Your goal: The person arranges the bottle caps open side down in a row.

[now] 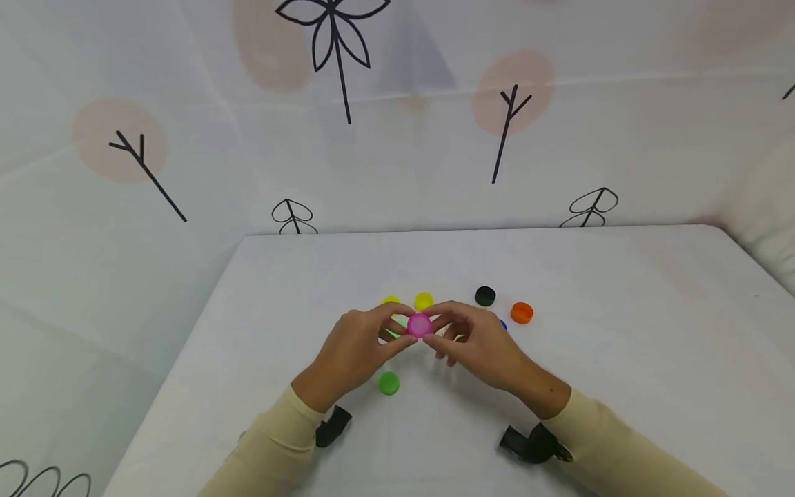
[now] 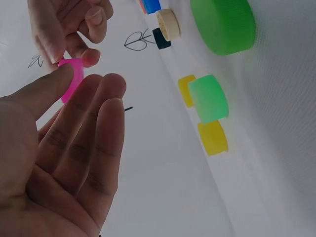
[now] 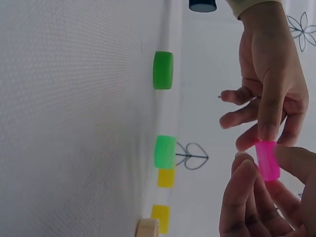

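Note:
A pink bottle cap [image 1: 419, 325] is held up above the table between both hands. My left hand [image 1: 348, 348] pinches its left side with thumb and fingers, and my right hand [image 1: 487, 348] pinches the right side. In the right wrist view the pink cap [image 3: 268, 161] stands on edge, apart from the tabletop. Under and around the hands lie a green cap [image 1: 388, 383], two yellow caps [image 2: 213, 138] and a mint-green cap [image 2: 209, 98]. The mint-green cap is mostly hidden by the left hand in the head view.
Right of the hands lie a black cap [image 1: 486, 296] and an orange cap [image 1: 522, 313]. A blue cap [image 1: 503, 324] is mostly covered by the right hand. A beige cap [image 2: 168, 24] shows in the wrist views. The white table [image 1: 621, 310] meets a patterned cloth [image 1: 410, 159] behind.

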### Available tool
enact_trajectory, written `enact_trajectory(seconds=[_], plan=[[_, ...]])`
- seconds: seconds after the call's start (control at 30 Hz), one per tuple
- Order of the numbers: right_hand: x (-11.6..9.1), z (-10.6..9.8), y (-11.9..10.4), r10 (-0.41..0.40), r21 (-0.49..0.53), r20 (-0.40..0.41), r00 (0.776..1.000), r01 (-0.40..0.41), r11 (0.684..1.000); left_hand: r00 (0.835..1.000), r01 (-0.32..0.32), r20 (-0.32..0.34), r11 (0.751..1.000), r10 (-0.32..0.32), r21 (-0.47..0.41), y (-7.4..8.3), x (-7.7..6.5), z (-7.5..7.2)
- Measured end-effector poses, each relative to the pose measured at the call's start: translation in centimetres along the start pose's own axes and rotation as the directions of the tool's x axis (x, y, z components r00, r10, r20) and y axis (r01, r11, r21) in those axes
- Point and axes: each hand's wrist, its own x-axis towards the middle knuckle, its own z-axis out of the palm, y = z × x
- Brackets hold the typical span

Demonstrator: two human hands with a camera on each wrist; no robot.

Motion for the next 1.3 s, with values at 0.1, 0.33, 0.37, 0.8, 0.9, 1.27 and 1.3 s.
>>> enact_trajectory(seconds=[0.1,0.33,0.37,0.8,0.9,1.27,1.3], plan=[[0.0,0.1,0.1,0.000,-0.022,0.016,1.000,0.000,1.000,0.999,0.015,0.041,1.000,-0.015,0.017,0.0,0.0,-0.3],[0.1,0.1,0.1,0.023,-0.064,0.065,0.998,-0.019,0.998,0.984,0.082,0.155,0.996,-0.088,0.045,0.0,0.2,-0.7],[0.1,0.1,0.1,0.022,-0.069,0.074,0.997,-0.017,0.997,0.981,0.090,0.168,0.995,-0.097,0.051,0.0,0.3,-0.7],[0.2,0.4,1.0,0.030,-0.097,0.177,0.984,-0.013,0.995,0.953,0.115,0.275,0.992,-0.125,0.052,-0.5,0.3,-0.5],[0.2,0.4,1.2,0.037,-0.095,0.208,0.977,-0.017,0.995,0.950,0.104,0.291,0.993,-0.114,0.051,-0.7,0.2,-0.3],[0.2,0.5,1.8,0.051,-0.113,0.311,0.949,-0.016,0.993,0.926,0.079,0.360,0.990,-0.115,0.113,-0.9,0.2,0.2],[0.3,0.5,1.8,0.053,-0.123,0.316,0.947,-0.015,0.992,0.923,0.080,0.366,0.990,-0.117,0.115,-0.9,0.2,0.2]])
